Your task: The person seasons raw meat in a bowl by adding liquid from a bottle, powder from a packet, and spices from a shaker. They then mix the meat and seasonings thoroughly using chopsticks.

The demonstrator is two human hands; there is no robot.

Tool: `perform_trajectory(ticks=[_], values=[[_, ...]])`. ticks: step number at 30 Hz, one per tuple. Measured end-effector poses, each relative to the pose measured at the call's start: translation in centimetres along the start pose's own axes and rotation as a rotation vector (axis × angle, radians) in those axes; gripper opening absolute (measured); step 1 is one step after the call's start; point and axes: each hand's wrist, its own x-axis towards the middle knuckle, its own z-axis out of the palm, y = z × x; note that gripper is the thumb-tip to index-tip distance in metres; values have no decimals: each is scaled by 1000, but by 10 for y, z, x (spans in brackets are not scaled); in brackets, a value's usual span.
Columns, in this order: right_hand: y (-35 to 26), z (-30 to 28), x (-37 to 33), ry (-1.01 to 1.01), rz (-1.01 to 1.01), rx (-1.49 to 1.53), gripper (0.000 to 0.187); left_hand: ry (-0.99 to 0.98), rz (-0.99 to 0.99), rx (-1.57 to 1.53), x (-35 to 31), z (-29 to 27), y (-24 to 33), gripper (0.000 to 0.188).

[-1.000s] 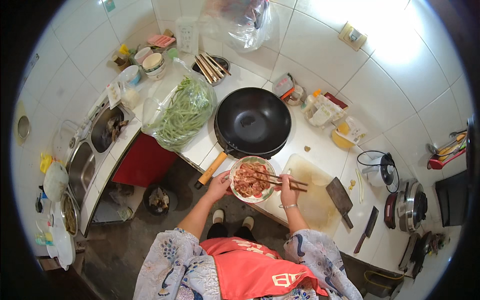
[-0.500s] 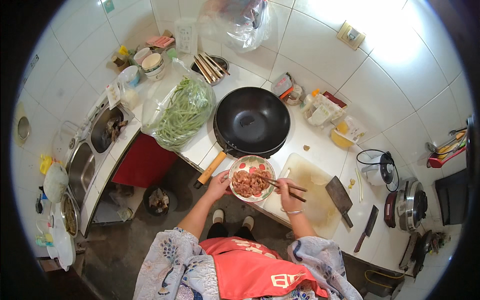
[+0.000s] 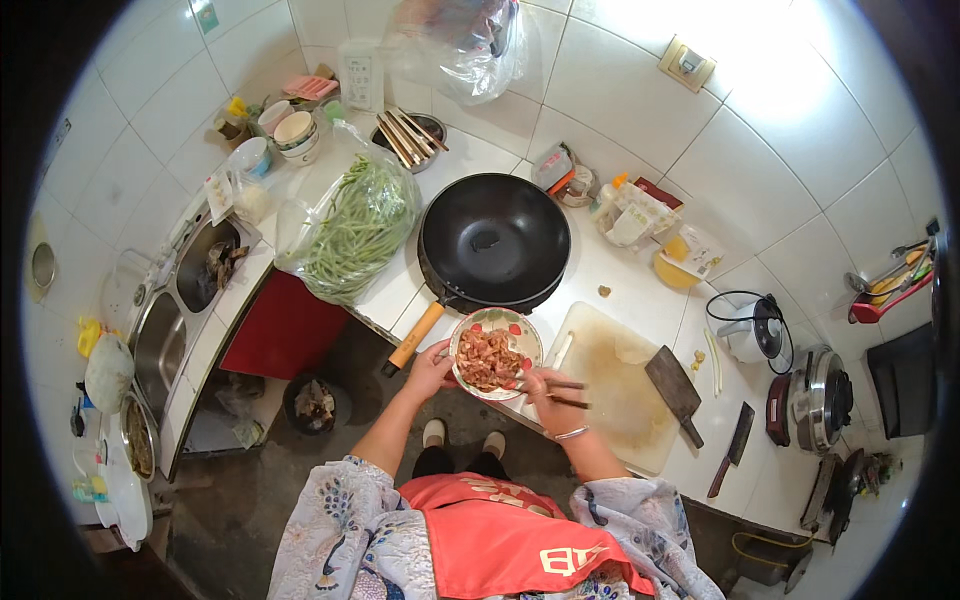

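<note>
My left hand [image 3: 432, 370] grips the left rim of a patterned bowl [image 3: 527, 337], holding it at the counter's front edge. Sliced raw meat [image 3: 487, 360] lies inside. My right hand [image 3: 548, 394] is closed around a pair of wooden chopsticks [image 3: 570, 394], whose tips reach into the meat at the bowl's right side. Just beyond the bowl sits a black wok [image 3: 495, 240] with a wooden handle [image 3: 417, 336] that points toward me, left of the bowl. Only a small dark patch of shine shows on the wok's bottom.
A cutting board [image 3: 620, 400] with a cleaver [image 3: 675, 390] across its edge lies to the right; a second knife [image 3: 735, 450] is farther right. Bagged green beans [image 3: 350, 230] stand left of the wok. Sinks [image 3: 165, 345] line the left; a rice cooker [image 3: 822, 395] stands right.
My right hand has moved left, closer to the bowl, and the chopsticks reach lower into the meat. The whole view has shifted slightly left.
</note>
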Motion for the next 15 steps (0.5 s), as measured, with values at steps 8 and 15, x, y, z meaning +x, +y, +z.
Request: perform_trajectory(ticks=[8, 15], values=[[46, -33, 33, 267, 39, 35, 17, -5, 39, 182, -2, 1, 9, 43], [30, 29, 35, 104, -98, -8, 17, 10, 28, 118, 0, 3, 5, 41]])
